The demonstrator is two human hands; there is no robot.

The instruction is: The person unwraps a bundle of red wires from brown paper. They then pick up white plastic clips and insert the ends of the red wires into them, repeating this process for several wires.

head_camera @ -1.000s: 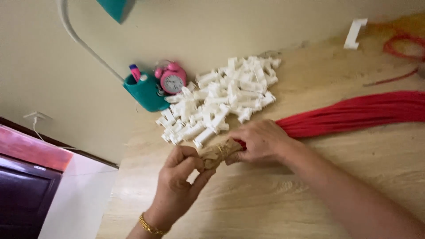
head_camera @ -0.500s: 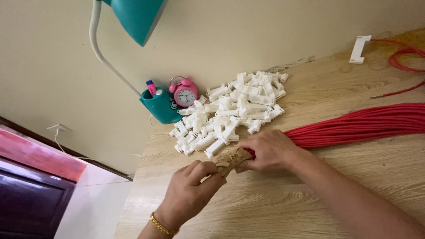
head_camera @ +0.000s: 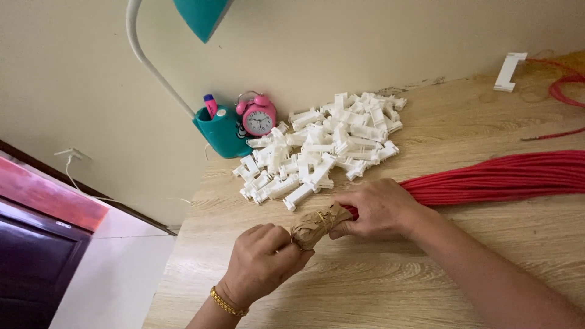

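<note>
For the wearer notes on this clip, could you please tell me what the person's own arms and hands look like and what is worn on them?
Both forearms are bare, with no sleeves reaching into view, and neither hand is gloved. The left hand has a gold-coloured beaded bracelet around the wrist. The right hand shows no bracelet or watch. No rings can be made out on either hand.

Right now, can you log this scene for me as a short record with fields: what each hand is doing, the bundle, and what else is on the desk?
left hand: pinching the tip of the brown paper wrap
right hand: gripping the bundle of red cords just behind the wrap
bundle: lies flat on the pale wooden desk, runs off the right edge
behind hands: heap of white plastic clips
by wall: teal pen cup, pink alarm clock
</note>
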